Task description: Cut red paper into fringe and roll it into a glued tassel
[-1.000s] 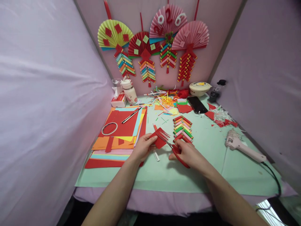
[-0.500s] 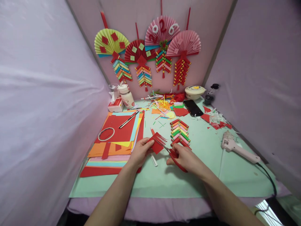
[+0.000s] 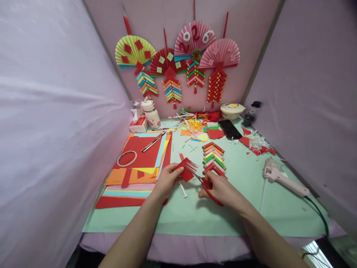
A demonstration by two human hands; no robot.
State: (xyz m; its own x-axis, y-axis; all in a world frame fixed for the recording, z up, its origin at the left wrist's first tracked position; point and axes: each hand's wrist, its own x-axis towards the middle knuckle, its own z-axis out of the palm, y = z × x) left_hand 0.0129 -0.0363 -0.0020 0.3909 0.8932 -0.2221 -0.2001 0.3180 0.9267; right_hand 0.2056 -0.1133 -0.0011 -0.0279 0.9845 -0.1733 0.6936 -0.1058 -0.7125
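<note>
Pinched in my left hand (image 3: 168,179) is a piece of red paper (image 3: 186,176), its upper right side cut into thin fringe strips. My right hand (image 3: 216,186) is closed round the red handles of a pair of scissors (image 3: 213,196). The scissor blades point up and left and lie at the fringed paper. Beneath the paper, a white strip (image 3: 182,190) rests on the table. Just beyond my right hand lies a chevron stack of rolled paper firecrackers (image 3: 213,158) in red, pink, yellow and green.
Left, coloured paper sheets (image 3: 139,149) carry a tape ring (image 3: 126,158) and a utility knife (image 3: 153,142). Right, a glue gun (image 3: 284,178) lies with its cord over the edge. A phone (image 3: 230,129), paper scraps (image 3: 195,126), a bottle (image 3: 151,114) and a lidded bowl (image 3: 232,111) are farther back.
The view has shifted slightly. Both hands keep their hold on the red paper and the scissors, with the blades still at the fringe; little else differs.
</note>
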